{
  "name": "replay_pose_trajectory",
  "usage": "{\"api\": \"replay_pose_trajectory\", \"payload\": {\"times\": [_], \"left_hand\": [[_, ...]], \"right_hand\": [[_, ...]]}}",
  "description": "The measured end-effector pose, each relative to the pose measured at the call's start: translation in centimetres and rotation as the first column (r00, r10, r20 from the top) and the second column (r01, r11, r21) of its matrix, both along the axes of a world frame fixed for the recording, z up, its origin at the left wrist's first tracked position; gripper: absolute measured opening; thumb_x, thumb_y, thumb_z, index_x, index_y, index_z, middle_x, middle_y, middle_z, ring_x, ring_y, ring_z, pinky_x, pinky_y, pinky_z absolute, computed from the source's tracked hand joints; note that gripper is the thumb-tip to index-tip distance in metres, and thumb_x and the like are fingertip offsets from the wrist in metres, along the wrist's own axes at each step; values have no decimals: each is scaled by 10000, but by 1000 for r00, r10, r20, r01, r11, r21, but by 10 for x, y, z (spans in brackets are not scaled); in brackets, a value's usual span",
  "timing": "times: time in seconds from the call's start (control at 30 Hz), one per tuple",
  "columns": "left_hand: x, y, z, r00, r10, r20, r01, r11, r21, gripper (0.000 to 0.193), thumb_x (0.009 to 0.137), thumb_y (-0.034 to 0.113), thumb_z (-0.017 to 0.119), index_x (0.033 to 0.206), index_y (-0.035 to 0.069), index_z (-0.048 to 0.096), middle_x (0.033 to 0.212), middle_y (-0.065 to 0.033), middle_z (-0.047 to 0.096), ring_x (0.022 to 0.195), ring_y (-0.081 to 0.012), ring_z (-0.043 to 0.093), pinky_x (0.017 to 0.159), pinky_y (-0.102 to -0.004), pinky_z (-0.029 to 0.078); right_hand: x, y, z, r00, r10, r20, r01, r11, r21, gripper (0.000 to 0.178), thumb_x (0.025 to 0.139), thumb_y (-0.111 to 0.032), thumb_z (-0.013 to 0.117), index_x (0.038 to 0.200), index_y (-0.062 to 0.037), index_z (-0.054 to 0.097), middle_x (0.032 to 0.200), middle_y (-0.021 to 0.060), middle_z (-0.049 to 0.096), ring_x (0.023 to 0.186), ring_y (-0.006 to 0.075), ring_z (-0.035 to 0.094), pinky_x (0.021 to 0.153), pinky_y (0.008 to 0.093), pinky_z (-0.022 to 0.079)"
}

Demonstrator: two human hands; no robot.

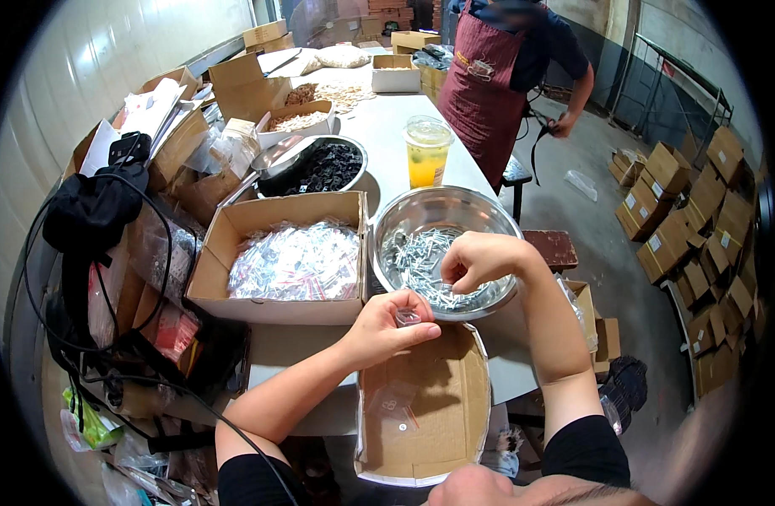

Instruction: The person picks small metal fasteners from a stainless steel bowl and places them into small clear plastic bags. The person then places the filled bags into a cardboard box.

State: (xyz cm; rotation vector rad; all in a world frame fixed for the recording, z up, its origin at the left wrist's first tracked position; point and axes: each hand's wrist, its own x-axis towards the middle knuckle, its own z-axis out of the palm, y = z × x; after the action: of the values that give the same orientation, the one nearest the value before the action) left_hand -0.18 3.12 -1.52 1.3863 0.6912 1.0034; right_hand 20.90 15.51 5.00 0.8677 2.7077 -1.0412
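Observation:
My left hand point(389, 327) is closed with a small clear plastic bag point(407, 317) pinched between thumb and fingers, just above the far end of a shallow cardboard tray point(442, 430). Inside that tray lies another clear bag point(394, 408) with a small pale piece on it. My right hand point(487, 260) hovers over a wide steel bowl point(499, 212), its fingers curled downward in a pinch; whatever they hold is hidden. Loose silvery screws point(419, 263) cover part of the bowl's bottom. To the left, a cardboard box point(278, 312) is heaped with small clear packets point(299, 261).
Behind the box stands a steel bowl of black parts point(324, 167). A lidded cup of yellow drink point(427, 156) is beyond the screw bowl. A person in a dark red apron point(478, 84) stands at the table's far right. Cartons point(657, 181) line the right; cables hang left.

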Motion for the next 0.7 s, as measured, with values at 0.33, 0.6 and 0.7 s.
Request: {"api": "replay_pose_trajectory", "payload": {"times": [0.33, 0.6, 0.7], "left_hand": [[1, -5, 3, 987, 27, -159, -20, 999, 43, 179, 848, 60, 719, 781, 73, 553, 874, 12, 584, 810, -57, 528, 718, -229, 436], [3, -8, 8, 995, 28, 94, -25, 999, -36, 128, 862, 103, 708, 926, 34, 621, 897, 35, 590, 846, -49, 538, 750, -235, 455], [2, -9, 10, 999, 40, 19, -40, 999, 0, 135, 864, 105, 711, 927, 37, 613, 898, 29, 591, 838, -48, 534, 743, -237, 454]], "right_hand": [[-26, -42, 10, 765, -154, -626, -242, 831, -501, 102, 840, 10, 659, 939, 23, 641, 837, 24, 670, 776, 80, 640, 695, 229, 524], [-38, -59, 27, 821, 85, -564, -116, 993, -19, 133, 768, -101, 713, 867, -14, 693, 839, 50, 607, 736, 145, 594, 660, 266, 487], [-39, -58, 23, 806, 131, -578, -128, 991, 46, 148, 769, -130, 718, 875, -27, 706, 920, 71, 569, 816, 172, 580, 706, 284, 480]]}}
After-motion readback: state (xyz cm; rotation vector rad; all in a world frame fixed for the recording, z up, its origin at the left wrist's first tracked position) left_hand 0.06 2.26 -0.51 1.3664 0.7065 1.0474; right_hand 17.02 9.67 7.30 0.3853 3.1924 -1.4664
